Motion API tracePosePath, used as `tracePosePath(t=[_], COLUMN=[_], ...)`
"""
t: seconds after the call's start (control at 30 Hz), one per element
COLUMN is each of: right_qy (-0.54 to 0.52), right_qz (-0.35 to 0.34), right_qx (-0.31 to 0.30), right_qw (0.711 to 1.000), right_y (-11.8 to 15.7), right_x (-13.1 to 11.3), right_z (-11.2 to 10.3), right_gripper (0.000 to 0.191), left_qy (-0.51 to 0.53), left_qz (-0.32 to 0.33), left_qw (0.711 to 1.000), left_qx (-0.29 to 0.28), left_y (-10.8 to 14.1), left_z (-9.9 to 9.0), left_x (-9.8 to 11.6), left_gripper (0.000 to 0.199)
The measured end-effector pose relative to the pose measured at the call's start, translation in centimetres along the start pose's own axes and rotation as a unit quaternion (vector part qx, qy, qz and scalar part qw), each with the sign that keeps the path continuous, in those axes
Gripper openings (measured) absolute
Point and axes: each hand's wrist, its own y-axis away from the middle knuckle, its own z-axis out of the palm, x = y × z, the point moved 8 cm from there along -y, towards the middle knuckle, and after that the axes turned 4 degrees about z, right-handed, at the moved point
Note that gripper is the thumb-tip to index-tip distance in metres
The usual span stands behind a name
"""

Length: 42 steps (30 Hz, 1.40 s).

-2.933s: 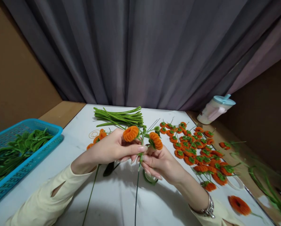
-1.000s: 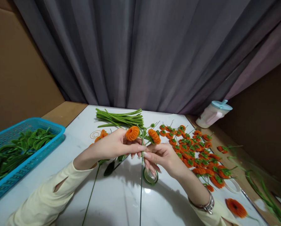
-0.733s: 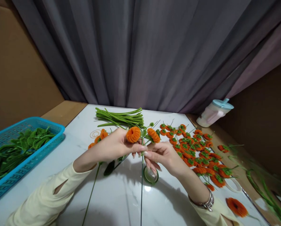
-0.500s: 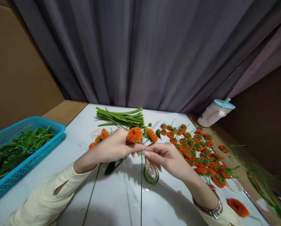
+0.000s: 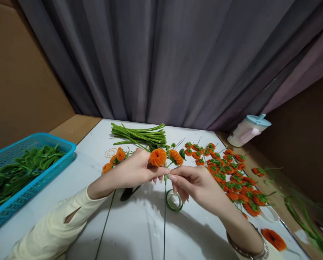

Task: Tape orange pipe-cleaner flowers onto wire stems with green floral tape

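Note:
My left hand (image 5: 140, 168) is closed round the upper part of a thin flower stem (image 5: 164, 216). Above its fingers sit an orange fuzzy flower (image 5: 158, 157) and a second orange flower (image 5: 175, 157), with a dark green leaf (image 5: 182, 154) to the right. Thumb and forefinger of my right hand (image 5: 190, 182) pinch at the stem, just below my left fingertips. Whether a strip of tape lies between them is hidden. Under my right fingers is a roll of green tape (image 5: 174, 200), partly covered.
Several orange flower heads (image 5: 229, 173) cover the table's right side. A bundle of green stems (image 5: 140, 134) lies at the back. To the left stands a blue basket (image 5: 72, 146) with green leaves. A lidded cup (image 5: 248, 131) stands at the back right.
Both hands and the flowers have shifted slightly right and down in view. My right fingertips have moved a little away from my left ones, still at the stem.

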Motion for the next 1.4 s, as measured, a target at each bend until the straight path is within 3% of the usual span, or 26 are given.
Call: tracePosePath(t=[0.1, 0.27, 0.43, 0.63, 0.9, 1.07, 1.23, 1.4], right_qy=[-0.131, -0.271, -0.285, -0.320, -0.372, -0.391, -0.396, -0.392], right_qz=[0.033, 0.003, -0.010, -0.013, 0.007, 0.014, 0.026, 0.026], right_qx=[-0.066, -0.150, -0.157, -0.172, -0.226, -0.241, -0.247, -0.227], right_qw=[0.989, 0.951, 0.945, 0.932, 0.900, 0.888, 0.884, 0.891], right_y=[-1.2, -2.8, -3.3, -3.3, -3.3, -3.2, -3.0, -2.7], right_x=[1.9, 3.7, 4.0, 3.8, 4.5, 4.6, 4.3, 3.5], right_z=[0.6, 2.1, 2.4, 2.8, 4.6, 5.3, 6.0, 6.4], right_gripper=[0.027, 0.026, 0.026, 0.029, 0.037, 0.035, 0.032, 0.041], left_qy=[0.012, 0.029, 0.021, 0.030, 0.081, 0.130, 0.212, 0.247], left_qz=[0.018, 0.031, 0.054, 0.085, 0.128, 0.128, 0.104, 0.097], left_qw=[1.000, 0.999, 0.998, 0.996, 0.988, 0.983, 0.971, 0.962], left_qx=[0.007, 0.015, 0.015, -0.006, 0.017, 0.010, -0.034, -0.059], left_y=[-0.2, -0.2, -0.1, -0.1, -0.3, -0.5, -0.5, -0.3], left_z=[0.0, 0.0, -0.1, 0.1, -0.2, -0.1, 0.7, 1.0], left_x=[0.0, -0.4, -0.4, 0.3, 0.8, 0.1, -0.2, -0.6], left_gripper=[0.029, 0.029, 0.032, 0.019, 0.011, 0.039, 0.046, 0.053])
